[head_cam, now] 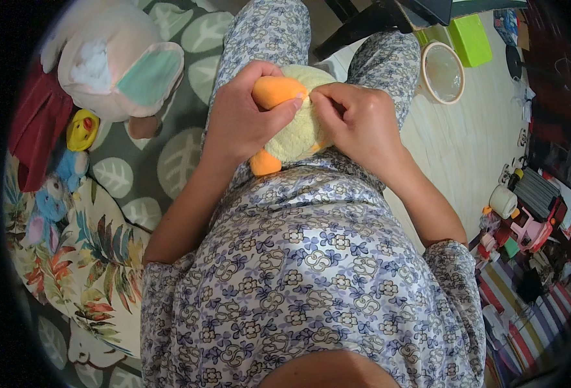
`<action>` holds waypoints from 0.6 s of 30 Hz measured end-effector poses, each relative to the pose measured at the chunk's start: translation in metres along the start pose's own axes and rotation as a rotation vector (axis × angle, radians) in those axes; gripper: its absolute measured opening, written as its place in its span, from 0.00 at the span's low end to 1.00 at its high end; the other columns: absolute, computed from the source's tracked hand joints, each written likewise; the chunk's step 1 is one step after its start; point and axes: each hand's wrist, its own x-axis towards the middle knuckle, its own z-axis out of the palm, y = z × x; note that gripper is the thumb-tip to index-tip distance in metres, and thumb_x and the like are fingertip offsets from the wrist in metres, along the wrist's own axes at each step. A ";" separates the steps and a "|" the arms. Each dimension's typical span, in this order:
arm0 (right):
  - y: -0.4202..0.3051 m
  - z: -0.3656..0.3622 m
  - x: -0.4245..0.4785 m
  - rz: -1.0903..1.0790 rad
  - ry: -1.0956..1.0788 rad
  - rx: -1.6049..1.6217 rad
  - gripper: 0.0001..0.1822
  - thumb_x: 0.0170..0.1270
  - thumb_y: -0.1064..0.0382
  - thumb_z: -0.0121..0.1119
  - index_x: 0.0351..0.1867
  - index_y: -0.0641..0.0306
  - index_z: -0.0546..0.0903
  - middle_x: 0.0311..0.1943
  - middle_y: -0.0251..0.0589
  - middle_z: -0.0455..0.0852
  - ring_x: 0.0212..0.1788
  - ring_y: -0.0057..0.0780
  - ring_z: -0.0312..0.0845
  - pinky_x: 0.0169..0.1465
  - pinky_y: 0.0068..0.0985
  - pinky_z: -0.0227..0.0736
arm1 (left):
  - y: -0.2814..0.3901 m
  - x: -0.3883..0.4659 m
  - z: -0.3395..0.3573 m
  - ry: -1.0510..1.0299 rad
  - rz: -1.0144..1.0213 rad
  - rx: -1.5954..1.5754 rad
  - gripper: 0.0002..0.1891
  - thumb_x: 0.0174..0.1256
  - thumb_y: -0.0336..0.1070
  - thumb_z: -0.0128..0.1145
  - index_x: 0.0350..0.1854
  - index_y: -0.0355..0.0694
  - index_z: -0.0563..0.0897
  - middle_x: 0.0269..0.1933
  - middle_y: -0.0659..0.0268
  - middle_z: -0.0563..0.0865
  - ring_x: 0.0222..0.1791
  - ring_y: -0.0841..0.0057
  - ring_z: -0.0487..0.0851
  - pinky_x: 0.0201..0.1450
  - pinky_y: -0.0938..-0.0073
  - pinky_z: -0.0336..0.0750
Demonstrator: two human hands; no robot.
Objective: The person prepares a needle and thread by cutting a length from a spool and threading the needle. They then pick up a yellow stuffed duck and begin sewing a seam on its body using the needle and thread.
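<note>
On my lap lies a pale yellow plush toy with orange parts. One orange plush part sits between the thumb and fingers of my left hand, which grips it. Another orange part sticks out at the toy's lower left. My right hand is at the toy's right side, thumb and forefinger pinched together beside the orange part. Whatever is between those fingertips is too small to tell. Patterned pyjama fabric covers my body and legs under the toy.
To the left, a large stuffed toy with a white tuft showing lies on a leaf-print cover. A yellow duck toy, a blue plush and a floral cushion are nearby. At right stand a round bin and a green box.
</note>
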 end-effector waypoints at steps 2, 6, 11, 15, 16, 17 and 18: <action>0.000 -0.003 0.007 -0.055 -0.047 -0.073 0.06 0.54 0.63 0.61 0.22 0.61 0.83 0.17 0.43 0.81 0.20 0.41 0.79 0.22 0.33 0.72 | -0.003 0.001 0.000 0.008 0.014 0.026 0.14 0.50 0.33 0.67 0.37 0.36 0.77 0.30 0.69 0.81 0.29 0.84 0.77 0.34 0.81 0.74; 0.001 -0.008 0.016 -0.211 -0.120 -0.225 0.03 0.49 0.64 0.63 0.22 0.58 0.83 0.16 0.42 0.80 0.21 0.40 0.80 0.23 0.33 0.73 | -0.006 0.001 -0.003 -0.025 -0.107 -0.108 0.14 0.52 0.32 0.66 0.39 0.36 0.77 0.31 0.69 0.81 0.28 0.85 0.76 0.32 0.83 0.72; -0.003 -0.019 0.029 -0.329 -0.370 -0.436 0.03 0.51 0.63 0.61 0.25 0.57 0.84 0.21 0.41 0.83 0.25 0.40 0.82 0.27 0.34 0.75 | -0.017 0.004 -0.008 -0.139 -0.252 -0.480 0.14 0.59 0.32 0.61 0.46 0.34 0.76 0.31 0.68 0.80 0.25 0.85 0.75 0.29 0.84 0.71; -0.008 -0.018 0.040 -0.332 -0.544 -0.537 0.04 0.50 0.64 0.59 0.24 0.57 0.84 0.23 0.41 0.84 0.28 0.40 0.83 0.29 0.34 0.76 | -0.027 0.006 -0.012 -0.202 -0.240 -0.573 0.17 0.63 0.36 0.58 0.49 0.31 0.75 0.30 0.67 0.80 0.25 0.84 0.77 0.29 0.84 0.71; -0.007 -0.014 0.040 -0.301 -0.546 -0.514 0.04 0.50 0.64 0.60 0.24 0.57 0.84 0.23 0.41 0.84 0.27 0.40 0.83 0.29 0.34 0.76 | -0.029 0.005 -0.012 -0.205 -0.238 -0.570 0.17 0.63 0.37 0.58 0.49 0.31 0.75 0.30 0.67 0.81 0.25 0.84 0.77 0.29 0.84 0.71; -0.005 -0.008 0.040 -0.271 -0.548 -0.492 0.04 0.50 0.64 0.60 0.24 0.57 0.84 0.22 0.42 0.84 0.27 0.40 0.83 0.28 0.34 0.76 | -0.030 0.005 -0.012 -0.209 -0.236 -0.567 0.18 0.63 0.38 0.58 0.50 0.30 0.74 0.30 0.67 0.81 0.26 0.85 0.77 0.29 0.84 0.71; -0.002 -0.003 0.039 -0.242 -0.550 -0.470 0.04 0.49 0.64 0.60 0.25 0.57 0.84 0.22 0.42 0.84 0.27 0.40 0.83 0.28 0.34 0.76 | -0.030 0.005 -0.011 -0.189 -0.238 -0.567 0.17 0.63 0.38 0.58 0.48 0.31 0.75 0.29 0.68 0.80 0.25 0.85 0.76 0.29 0.85 0.70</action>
